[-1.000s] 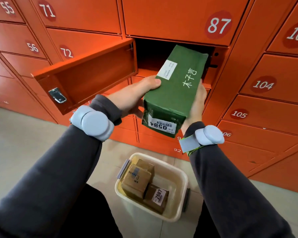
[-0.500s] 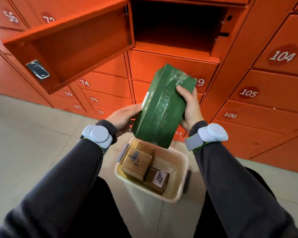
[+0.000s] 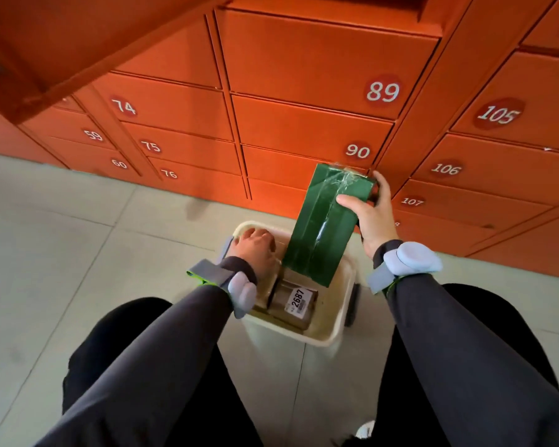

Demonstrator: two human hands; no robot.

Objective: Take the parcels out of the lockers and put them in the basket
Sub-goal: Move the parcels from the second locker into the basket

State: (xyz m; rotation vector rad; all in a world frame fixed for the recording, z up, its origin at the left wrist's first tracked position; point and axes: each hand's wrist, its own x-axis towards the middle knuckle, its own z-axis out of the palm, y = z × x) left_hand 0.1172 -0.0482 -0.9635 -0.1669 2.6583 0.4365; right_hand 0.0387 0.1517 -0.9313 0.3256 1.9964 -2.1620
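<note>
Tilting over the basket (image 3: 331,333), the green parcel (image 3: 326,227) stands nearly on end, its lower corner dipping inside the basket's rim while its taped upper end leans toward the lockers. The right hand (image 3: 373,217) grips it alone near the top, thumb pressed on the near face and fingers wrapped round the far edge. Below it, inside the cream basket, lie brown cardboard parcels; one of them (image 3: 296,303) carries a white label reading 2687. The left hand (image 3: 255,246) is down in the basket's left side, palm down on or over another brown box; whether it is clasping that box or only resting on it cannot be told. Both wrists wear pale grey bands over dark sleeves. The basket sits on a light tiled floor (image 3: 78,240), between the person's dark-trousered legs and just in front of the orange lockers (image 3: 304,75), whose shut doors show numbers such as 89, 90, 74 and 105. An open locker door (image 3: 62,43) juts out at upper left.
</note>
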